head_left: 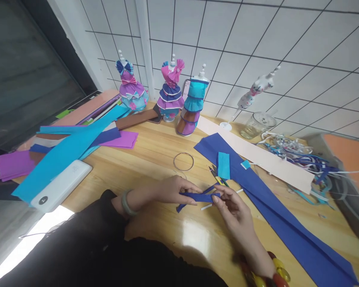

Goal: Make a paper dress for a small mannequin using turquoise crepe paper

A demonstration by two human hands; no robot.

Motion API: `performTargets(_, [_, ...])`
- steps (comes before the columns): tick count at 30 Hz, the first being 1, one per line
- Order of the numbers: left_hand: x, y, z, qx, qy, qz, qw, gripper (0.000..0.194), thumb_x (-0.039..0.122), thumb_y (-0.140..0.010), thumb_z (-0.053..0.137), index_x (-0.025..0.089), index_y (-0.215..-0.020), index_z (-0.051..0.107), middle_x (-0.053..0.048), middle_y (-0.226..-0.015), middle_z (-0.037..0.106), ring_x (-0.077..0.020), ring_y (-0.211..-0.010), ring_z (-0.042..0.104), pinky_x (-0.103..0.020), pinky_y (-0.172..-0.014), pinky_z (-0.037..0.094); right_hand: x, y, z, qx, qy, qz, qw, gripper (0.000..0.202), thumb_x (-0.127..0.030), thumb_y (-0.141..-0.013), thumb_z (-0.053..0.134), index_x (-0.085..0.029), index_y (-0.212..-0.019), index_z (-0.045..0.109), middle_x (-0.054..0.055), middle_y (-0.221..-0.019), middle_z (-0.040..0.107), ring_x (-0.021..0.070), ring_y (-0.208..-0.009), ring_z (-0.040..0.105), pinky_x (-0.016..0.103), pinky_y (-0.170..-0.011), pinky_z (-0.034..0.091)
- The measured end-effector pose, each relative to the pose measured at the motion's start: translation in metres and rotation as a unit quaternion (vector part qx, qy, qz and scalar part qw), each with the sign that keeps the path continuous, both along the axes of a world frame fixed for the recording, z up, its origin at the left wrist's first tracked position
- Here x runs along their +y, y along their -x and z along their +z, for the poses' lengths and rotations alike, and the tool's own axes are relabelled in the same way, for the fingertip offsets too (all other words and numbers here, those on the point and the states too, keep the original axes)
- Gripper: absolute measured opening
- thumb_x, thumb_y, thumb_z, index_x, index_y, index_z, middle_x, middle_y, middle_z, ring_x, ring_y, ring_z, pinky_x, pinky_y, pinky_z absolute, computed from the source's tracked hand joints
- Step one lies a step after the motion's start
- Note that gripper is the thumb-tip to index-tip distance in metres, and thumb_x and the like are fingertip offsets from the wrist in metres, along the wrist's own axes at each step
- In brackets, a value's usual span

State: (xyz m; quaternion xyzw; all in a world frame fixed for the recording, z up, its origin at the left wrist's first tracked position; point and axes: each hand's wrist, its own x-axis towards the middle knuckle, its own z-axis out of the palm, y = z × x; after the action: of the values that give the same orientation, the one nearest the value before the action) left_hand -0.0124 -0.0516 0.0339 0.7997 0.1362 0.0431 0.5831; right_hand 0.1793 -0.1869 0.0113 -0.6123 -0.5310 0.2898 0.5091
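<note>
Over the wooden table, a narrow dark blue strip (pixel 202 197), folded lengthwise, is stretched between my two hands. My left hand (pixel 176 189) pinches its left end, and a loose tail of blue hangs below those fingers. The thumb and fingers of my right hand (pixel 235 207) close on the strip's right end. Just beyond lie pencil-like sticks (pixel 215 175) and a thin white strip (pixel 206 207), partly hidden by the hands. A small turquoise rectangle (pixel 223 165) rests on a long dark blue sheet (pixel 272 207). A thin ring (pixel 183 161) lies flat ahead of my left hand.
Along the tiled wall stand dressed miniature mannequins (pixel 171 89) and a bare, tilted mannequin (pixel 254 93). A glass of liquid (pixel 254 125) is beside a heap of ribbon scraps (pixel 302 155). At left are coloured sheets (pixel 68 155) and a white power bank (pixel 61 186).
</note>
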Motion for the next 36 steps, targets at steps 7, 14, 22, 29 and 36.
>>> performTargets(7, [-0.003,-0.004,-0.004,0.070,0.129,-0.041,0.988,0.032,0.047,-0.077,0.067,0.016,-0.081,0.065,0.003,-0.064,0.053,-0.0072,-0.058,0.047,-0.020,-0.054,0.034,-0.003,0.000,-0.002,-0.042,0.017,0.045,0.998,0.027,-0.029,-0.088,0.060,-0.025,-0.114,0.061,0.005,-0.097,0.067,0.0165,-0.085,0.066,0.028,-0.075,0.053])
performTargets(14, [-0.012,-0.006,-0.008,0.056,0.156,-0.029,0.986,0.045,0.052,-0.079,0.061,0.017,-0.059,0.041,0.006,-0.055,0.030,-0.0060,-0.049,0.028,-0.024,-0.046,0.019,-0.002,0.007,0.001,-0.024,0.034,0.031,0.999,0.027,-0.032,-0.087,0.060,-0.022,-0.112,0.061,0.003,-0.081,0.064,0.0154,-0.073,0.063,0.029,-0.068,0.052])
performTargets(22, [-0.014,-0.008,-0.014,0.065,0.242,0.039,0.967,0.037,0.050,-0.075,0.065,0.015,-0.068,0.058,0.006,-0.054,0.037,-0.0061,-0.047,0.034,-0.021,-0.045,0.027,0.007,0.011,0.007,0.150,0.052,0.005,0.987,0.036,-0.037,-0.082,0.067,-0.024,-0.113,0.056,-0.003,-0.073,0.060,0.0115,-0.056,0.059,0.027,-0.056,0.050])
performTargets(29, [-0.018,-0.010,-0.014,0.042,0.194,0.010,0.980,0.032,0.045,-0.079,0.063,0.014,-0.071,0.065,0.005,-0.057,0.039,-0.0066,-0.054,0.032,-0.022,-0.051,0.023,0.005,0.023,0.003,0.156,0.126,0.025,0.979,0.048,-0.040,-0.076,0.073,-0.022,-0.117,0.056,-0.005,-0.068,0.051,0.0107,-0.053,0.051,0.026,-0.050,0.045])
performTargets(36, [-0.018,-0.006,-0.011,0.058,0.216,-0.011,0.975,0.040,0.050,-0.077,0.064,0.015,-0.063,0.048,0.006,-0.057,0.032,-0.0063,-0.052,0.028,-0.023,-0.049,0.020,0.008,0.013,0.005,0.157,0.091,0.006,0.983,0.042,-0.041,-0.081,0.067,-0.020,-0.115,0.055,-0.006,-0.061,0.051,0.0102,-0.052,0.048,0.025,-0.049,0.039])
